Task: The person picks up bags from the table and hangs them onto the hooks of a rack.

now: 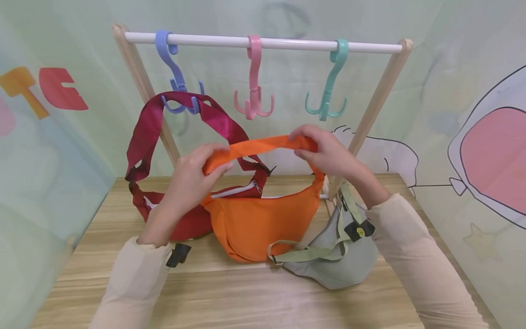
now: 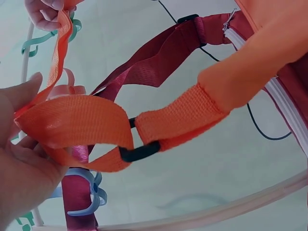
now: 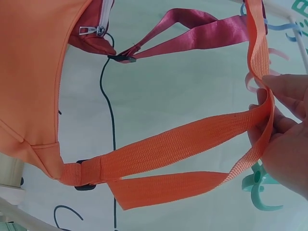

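Both hands hold up the strap (image 1: 259, 146) of an orange shoulder bag (image 1: 263, 224) in front of the rack. My left hand (image 1: 193, 178) grips the strap's left part between thumb and fingers; in the left wrist view the strap loops through a black slider (image 2: 139, 151). Farther right, my right hand (image 1: 324, 151) pinches the strap, as the right wrist view also shows. Behind, a dark red bag (image 1: 191, 224) hangs by its strap (image 1: 148, 123) from the blue hook (image 1: 178, 87). The pink hook (image 1: 254, 87) and green hook (image 1: 328, 87) carry nothing.
A white rail (image 1: 296, 44) on wooden posts (image 1: 380, 96) bears the hooks. On the wooden tabletop (image 1: 230, 297), a grey-green bag (image 1: 349, 265) with a black buckle (image 1: 359, 230) lies at the right, partly beneath my right forearm. Another black buckle (image 1: 178, 255) lies beside my left cuff.
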A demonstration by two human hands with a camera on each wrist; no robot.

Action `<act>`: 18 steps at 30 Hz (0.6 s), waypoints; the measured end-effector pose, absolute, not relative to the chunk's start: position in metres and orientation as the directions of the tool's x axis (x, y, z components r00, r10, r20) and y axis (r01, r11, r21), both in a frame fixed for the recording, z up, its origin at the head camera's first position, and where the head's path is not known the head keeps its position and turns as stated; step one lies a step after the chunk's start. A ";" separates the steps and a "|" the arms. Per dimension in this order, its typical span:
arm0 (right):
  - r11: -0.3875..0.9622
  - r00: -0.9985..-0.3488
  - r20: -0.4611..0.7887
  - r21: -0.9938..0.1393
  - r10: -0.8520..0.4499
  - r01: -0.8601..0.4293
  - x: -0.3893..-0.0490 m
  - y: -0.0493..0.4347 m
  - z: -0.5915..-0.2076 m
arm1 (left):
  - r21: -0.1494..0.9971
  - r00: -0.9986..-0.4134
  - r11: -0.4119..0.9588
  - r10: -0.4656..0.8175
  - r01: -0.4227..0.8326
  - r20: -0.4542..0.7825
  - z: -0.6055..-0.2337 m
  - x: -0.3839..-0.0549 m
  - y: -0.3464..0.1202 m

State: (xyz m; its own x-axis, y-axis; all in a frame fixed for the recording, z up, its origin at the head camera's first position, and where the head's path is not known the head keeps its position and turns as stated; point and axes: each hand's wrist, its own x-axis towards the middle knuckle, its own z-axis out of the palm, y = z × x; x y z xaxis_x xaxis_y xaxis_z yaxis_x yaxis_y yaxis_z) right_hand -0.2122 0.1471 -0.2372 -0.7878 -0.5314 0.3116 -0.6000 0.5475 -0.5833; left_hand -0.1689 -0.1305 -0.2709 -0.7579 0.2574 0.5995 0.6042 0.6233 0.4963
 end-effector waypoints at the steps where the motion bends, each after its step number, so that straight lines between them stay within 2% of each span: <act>1: 0.548 -0.787 0.316 -0.581 -0.530 -0.602 -0.212 0.147 -0.237 | 0.496 -0.757 0.624 0.255 0.604 0.602 -0.270 -0.169 -0.130; 12: 0.541 -0.772 0.347 -0.563 -0.532 -0.625 -0.214 0.142 -0.231 | 0.492 -0.756 0.635 0.235 0.595 0.611 -0.263 -0.171 -0.128; 18: 0.581 -0.814 0.315 -0.579 -0.488 -0.572 -0.214 0.139 -0.224 | 0.481 -0.737 0.632 0.224 0.607 0.637 -0.259 -0.173 -0.125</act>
State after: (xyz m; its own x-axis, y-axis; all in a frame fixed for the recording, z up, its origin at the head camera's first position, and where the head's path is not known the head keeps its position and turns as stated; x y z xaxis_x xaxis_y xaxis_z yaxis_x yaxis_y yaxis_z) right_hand -0.2141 0.1394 -0.2237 -0.8140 -0.4878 0.3154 -0.5724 0.5810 -0.5786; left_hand -0.1734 -0.1252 -0.2587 -0.7374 0.2236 0.6374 0.6074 0.6325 0.4807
